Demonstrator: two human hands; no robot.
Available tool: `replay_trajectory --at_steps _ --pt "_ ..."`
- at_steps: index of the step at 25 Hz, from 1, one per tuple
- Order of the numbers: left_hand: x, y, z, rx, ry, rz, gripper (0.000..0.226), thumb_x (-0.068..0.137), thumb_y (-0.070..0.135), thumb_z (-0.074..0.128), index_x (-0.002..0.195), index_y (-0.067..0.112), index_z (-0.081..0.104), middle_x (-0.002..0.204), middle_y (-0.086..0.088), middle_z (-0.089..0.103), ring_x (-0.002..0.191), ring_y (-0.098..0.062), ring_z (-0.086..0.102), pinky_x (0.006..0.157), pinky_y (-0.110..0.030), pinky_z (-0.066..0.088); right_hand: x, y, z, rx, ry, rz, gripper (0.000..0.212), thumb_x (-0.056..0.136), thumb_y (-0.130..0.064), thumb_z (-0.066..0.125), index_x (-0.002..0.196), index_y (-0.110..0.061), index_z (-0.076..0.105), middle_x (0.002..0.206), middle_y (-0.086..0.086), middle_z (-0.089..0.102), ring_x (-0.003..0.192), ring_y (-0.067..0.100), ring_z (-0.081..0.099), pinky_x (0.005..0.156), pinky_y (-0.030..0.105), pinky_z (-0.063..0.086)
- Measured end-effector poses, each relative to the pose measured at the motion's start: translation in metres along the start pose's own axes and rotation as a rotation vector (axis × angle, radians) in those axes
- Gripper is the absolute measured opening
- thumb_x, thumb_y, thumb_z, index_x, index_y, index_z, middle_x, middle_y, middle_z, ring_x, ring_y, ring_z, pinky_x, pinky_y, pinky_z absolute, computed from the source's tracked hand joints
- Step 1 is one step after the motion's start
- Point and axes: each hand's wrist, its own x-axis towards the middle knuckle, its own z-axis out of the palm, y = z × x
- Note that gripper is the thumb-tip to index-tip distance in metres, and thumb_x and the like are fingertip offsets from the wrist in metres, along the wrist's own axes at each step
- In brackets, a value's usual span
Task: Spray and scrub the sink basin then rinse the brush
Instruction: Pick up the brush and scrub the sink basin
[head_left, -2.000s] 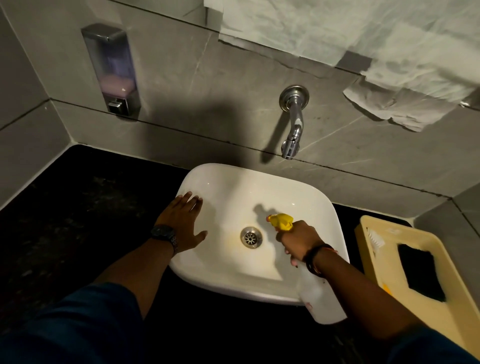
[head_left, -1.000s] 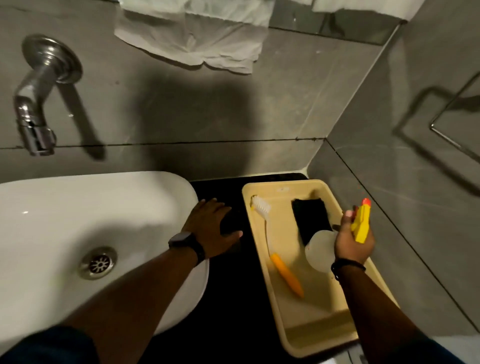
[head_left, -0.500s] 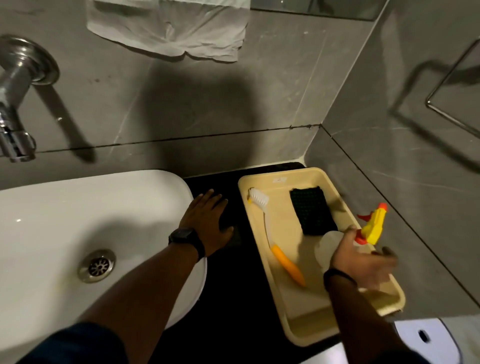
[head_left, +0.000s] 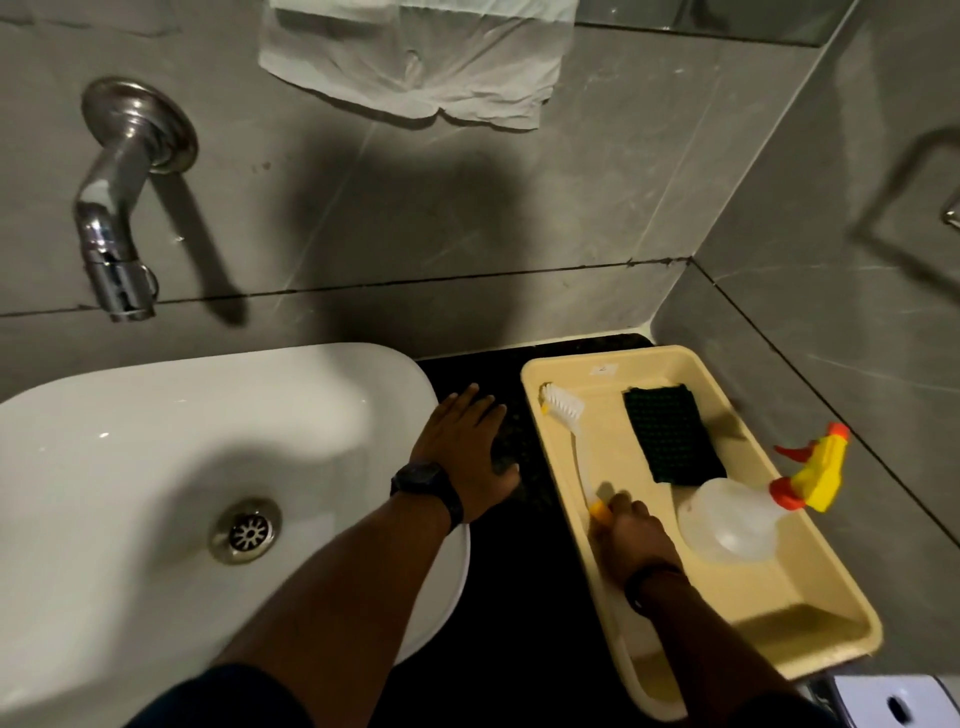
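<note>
Half a second ago the right hand (head_left: 635, 535) was letting go of the translucent plastic spray bottle with the yellow and orange trigger head (head_left: 737, 519); now that bottle lies on its side in the shallow cream plastic tray (head_left: 831, 618), its trigger head resting over the tray's right rim, and the hand has crossed to the tray's left side. It sits on the orange handle of the long white-bristled scrub brush (head_left: 569, 436), fingers curled down over the handle, though whether they have fully closed around it cannot be told. The brush lies lengthwise along the tray's left wall with its bristle head at the far end. A dark green scouring pad (head_left: 670, 434) lies flat in the tray between the brush and the bottle, just beyond the bottle's body. The left hand (head_left: 465, 454), a dark watch on its wrist, is as before: spread flat, palm down, fingers wide, on the black stone counter (head_left: 519, 623) in the gap between tray and white ceramic sink basin (head_left: 156, 457), its heel touching the basin's right rim. A round steel drain (head_left: 245, 531) sits in the basin, and a chrome wall tap (head_left: 117, 208) hangs above its far edge. A crumpled white sheet (head_left: 415, 57) hangs on the grey tiled wall.
</note>
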Motion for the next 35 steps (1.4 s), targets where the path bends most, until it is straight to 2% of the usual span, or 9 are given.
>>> replay_trajectory --at_steps 4,6,10,15,19,22,26,30,35 --pt "-0.001 0.003 -0.005 0.03 -0.044 0.006 0.077 0.08 0.057 0.047 0.142 0.018 0.023 0.156 -0.004 0.019 0.144 -0.021 0.001 0.116 -0.036 -0.002 -0.009 -0.007 -0.016 0.321 -0.039 0.055 0.033 0.099 -0.024 0.045 0.125 -0.004 0.039 0.115 0.028 0.062 0.104 0.043 0.06 0.083 0.041 0.046" --pt "-0.007 0.002 -0.013 0.01 -0.074 0.019 0.081 0.08 0.062 0.044 0.144 0.019 0.018 0.158 -0.005 0.01 0.144 -0.019 -0.004 0.116 -0.035 -0.005 -0.017 -0.013 -0.037 0.53 0.041 0.195 0.033 0.094 -0.035 0.052 0.11 -0.006 0.053 0.102 0.022 0.064 0.094 0.04 0.061 0.076 0.038 0.042" --pt "-0.046 -0.032 -0.049 -0.008 0.039 0.001 0.086 0.077 0.071 0.035 0.145 0.022 0.015 0.158 -0.003 0.009 0.144 -0.016 -0.003 0.114 -0.03 -0.004 -0.032 -0.052 -0.102 1.105 -0.038 0.476 0.058 0.083 -0.068 0.05 0.063 -0.013 0.051 0.051 0.005 0.045 0.035 0.019 0.037 0.04 0.02 0.029" --pt "-0.144 -0.133 -0.113 0.1 0.136 -0.273 0.087 0.077 0.073 0.03 0.145 0.022 0.014 0.157 -0.004 0.014 0.144 -0.019 0.002 0.115 -0.034 0.002 -0.068 -0.148 -0.141 0.99 -0.307 0.308 0.068 0.08 -0.072 0.041 0.037 -0.02 0.038 0.036 -0.002 0.03 0.027 0.015 0.022 0.038 0.017 0.018" --pt "-0.229 -0.204 -0.146 0.193 0.19 -0.553 0.085 0.079 0.069 0.035 0.144 0.015 0.021 0.155 -0.011 0.02 0.144 -0.027 0.008 0.116 -0.042 0.009 -0.106 -0.218 -0.103 0.758 -0.273 0.087 0.057 0.083 -0.062 0.053 0.052 -0.016 0.046 0.032 -0.004 0.037 0.024 0.013 0.028 0.035 0.015 0.021" --pt "-0.275 -0.232 -0.145 0.195 0.118 -0.705 0.092 0.078 0.071 0.028 0.146 0.012 0.006 0.157 -0.013 0.009 0.144 -0.029 0.005 0.117 -0.042 0.006 -0.126 -0.257 -0.063 0.451 -0.228 -0.05 0.057 0.084 -0.066 0.049 0.086 -0.01 0.06 0.062 0.001 0.056 0.052 0.019 0.05 0.057 0.026 0.04" --pt "-0.292 -0.243 -0.137 0.13 0.098 -0.615 0.092 0.077 0.066 0.024 0.145 0.009 -0.001 0.158 -0.013 0.001 0.145 -0.025 -0.002 0.116 -0.036 -0.003 -0.145 -0.306 -0.027 0.129 -0.23 -0.137 0.08 0.083 -0.071 0.044 0.127 -0.005 0.055 0.121 0.015 0.065 0.107 0.032 0.061 0.089 0.036 0.046" --pt "-0.295 -0.243 -0.136 0.128 0.16 -0.559 0.085 0.08 0.059 0.023 0.145 0.007 0.004 0.157 -0.012 0.004 0.145 -0.023 -0.002 0.114 -0.032 -0.006 -0.153 -0.337 -0.004 -0.05 -0.163 -0.24 0.084 0.078 -0.079 0.04 0.121 -0.01 0.058 0.124 0.015 0.065 0.111 0.033 0.061 0.084 0.036 0.044" --pt "-0.292 -0.24 -0.139 0.153 0.159 -0.556 0.081 0.083 0.055 0.025 0.145 0.006 0.006 0.157 -0.013 0.007 0.145 -0.023 0.001 0.116 -0.034 -0.001 -0.129 -0.288 -0.028 0.032 0.008 -0.05 0.074 0.084 -0.071 0.042 0.119 -0.009 0.059 0.125 0.018 0.064 0.111 0.036 0.06 0.094 0.04 0.047"
